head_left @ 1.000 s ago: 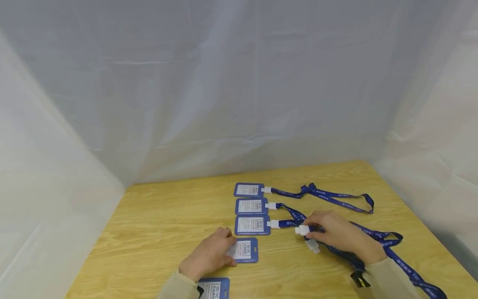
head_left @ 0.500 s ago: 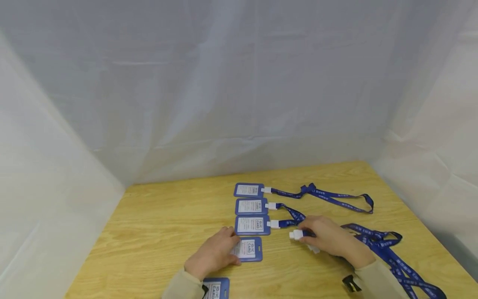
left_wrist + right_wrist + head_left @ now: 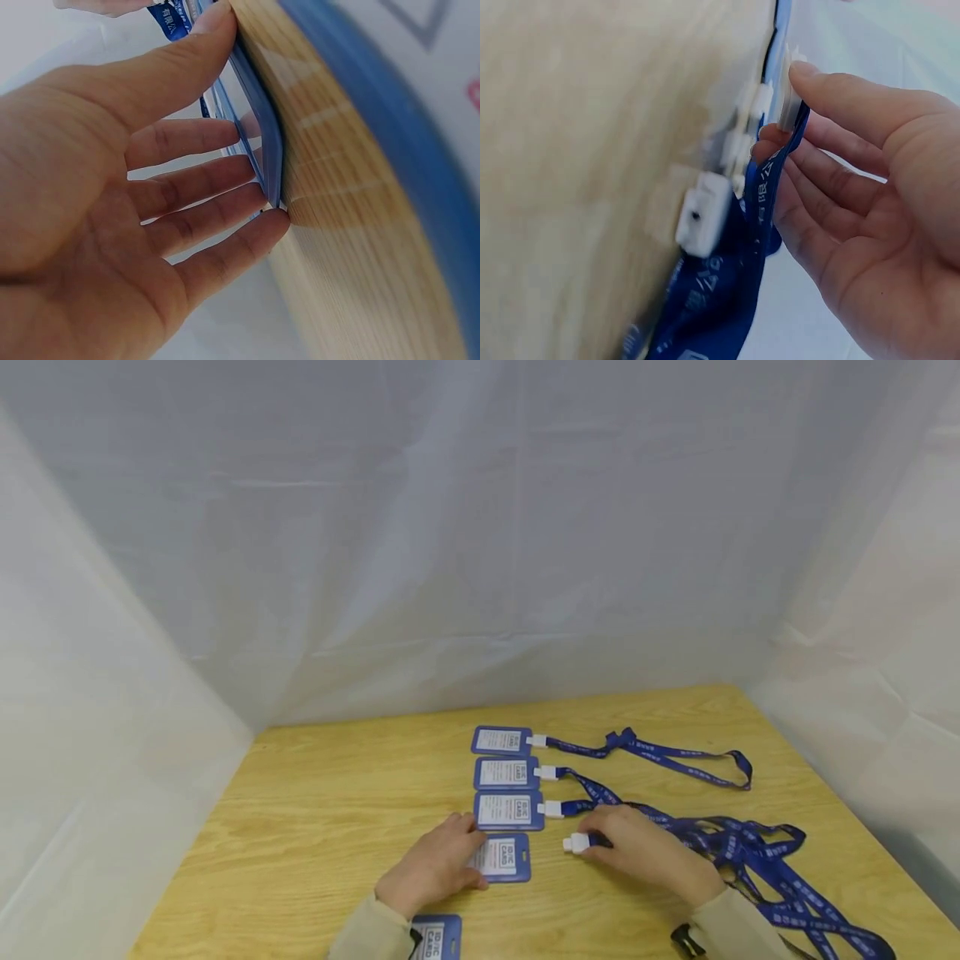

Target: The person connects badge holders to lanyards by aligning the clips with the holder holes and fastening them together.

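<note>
My left hand [image 3: 435,864] grips a blue ID card holder [image 3: 510,857] lying flat on the table, its thumb at the near edge and fingers at the far edge. The hand covers the holder's left end; its slot faces right. To the right, my right hand [image 3: 645,852] pinches the white clip [image 3: 577,843] of a blue lanyard between thumb and fingers. That clip points at the slot with a gap between them. In the right wrist view a second white clip [image 3: 703,214] hangs from blue strap below the pinched one.
Beyond the hands, three ID card holders [image 3: 508,810] lie in a column, each clipped to a lanyard. Another holder [image 3: 438,937] lies near the left sleeve. Tangled blue lanyards [image 3: 772,860] spread at right, with a black buckle [image 3: 686,941] by the right sleeve. White sheeting surrounds the wooden table [image 3: 337,793].
My right hand has moved left with the white clip, nearing the holder. My left hand and its card holder have shifted slightly right. More tangled strap now shows behind the right hand.
</note>
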The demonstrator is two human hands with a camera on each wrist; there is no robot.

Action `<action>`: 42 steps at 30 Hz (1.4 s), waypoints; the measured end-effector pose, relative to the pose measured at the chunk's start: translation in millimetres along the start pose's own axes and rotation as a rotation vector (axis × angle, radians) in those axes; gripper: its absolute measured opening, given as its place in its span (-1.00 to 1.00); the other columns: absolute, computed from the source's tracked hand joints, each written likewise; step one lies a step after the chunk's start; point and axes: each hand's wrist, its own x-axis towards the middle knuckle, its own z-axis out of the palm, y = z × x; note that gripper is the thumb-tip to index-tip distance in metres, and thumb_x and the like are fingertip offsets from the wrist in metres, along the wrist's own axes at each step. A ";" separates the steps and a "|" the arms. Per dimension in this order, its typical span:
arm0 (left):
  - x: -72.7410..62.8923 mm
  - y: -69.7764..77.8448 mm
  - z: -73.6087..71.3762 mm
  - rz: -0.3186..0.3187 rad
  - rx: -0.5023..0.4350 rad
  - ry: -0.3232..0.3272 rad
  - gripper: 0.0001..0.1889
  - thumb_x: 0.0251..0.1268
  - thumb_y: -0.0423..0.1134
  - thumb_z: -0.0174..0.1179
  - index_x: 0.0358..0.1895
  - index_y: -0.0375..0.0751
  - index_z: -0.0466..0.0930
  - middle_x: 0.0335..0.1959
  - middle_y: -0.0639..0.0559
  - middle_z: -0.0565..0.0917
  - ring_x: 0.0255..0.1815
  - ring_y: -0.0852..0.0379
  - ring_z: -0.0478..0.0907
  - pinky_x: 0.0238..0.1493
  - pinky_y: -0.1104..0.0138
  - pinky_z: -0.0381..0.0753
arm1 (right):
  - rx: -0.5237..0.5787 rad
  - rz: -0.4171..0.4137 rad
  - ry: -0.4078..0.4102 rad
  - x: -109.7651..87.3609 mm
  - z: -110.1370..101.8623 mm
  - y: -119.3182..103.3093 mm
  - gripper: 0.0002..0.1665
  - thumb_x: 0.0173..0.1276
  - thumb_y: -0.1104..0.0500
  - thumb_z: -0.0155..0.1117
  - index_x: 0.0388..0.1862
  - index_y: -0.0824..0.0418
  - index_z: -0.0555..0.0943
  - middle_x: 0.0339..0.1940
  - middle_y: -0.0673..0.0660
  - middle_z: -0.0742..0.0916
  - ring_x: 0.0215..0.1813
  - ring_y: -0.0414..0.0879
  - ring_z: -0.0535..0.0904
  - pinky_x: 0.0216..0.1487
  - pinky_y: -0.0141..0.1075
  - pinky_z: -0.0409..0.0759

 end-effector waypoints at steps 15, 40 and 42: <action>2.8 3.0 -2.7 0.012 -0.003 -0.004 -0.41 0.04 0.11 0.49 0.08 -0.18 0.68 0.04 0.01 0.60 0.01 0.12 0.50 0.17 0.23 0.62 | 0.016 0.042 0.010 13.2 14.3 -10.7 -0.72 0.27 0.12 0.48 -0.07 0.19 0.75 -0.08 0.07 0.77 -0.01 -0.02 0.68 0.09 -0.04 0.68; 6.4 12.6 -0.6 0.007 0.016 -0.035 -0.40 0.16 0.13 0.41 0.17 -0.18 0.64 0.03 0.03 0.56 -0.01 0.17 0.44 0.14 0.29 0.62 | -0.019 -0.026 -0.027 23.1 19.9 -21.1 -0.72 0.30 0.07 0.46 -0.06 0.14 0.75 -0.15 -0.02 0.75 -0.08 -0.14 0.66 -0.01 -0.18 0.70; 7.7 14.5 0.8 0.013 0.027 -0.020 -0.40 0.16 0.10 0.41 0.18 -0.19 0.64 0.02 0.02 0.56 -0.01 0.15 0.44 0.15 0.29 0.61 | -0.020 -0.032 -0.025 23.0 18.8 -21.4 -0.73 0.29 0.08 0.47 -0.08 0.15 0.75 -0.17 -0.01 0.76 -0.10 -0.14 0.66 -0.03 -0.19 0.70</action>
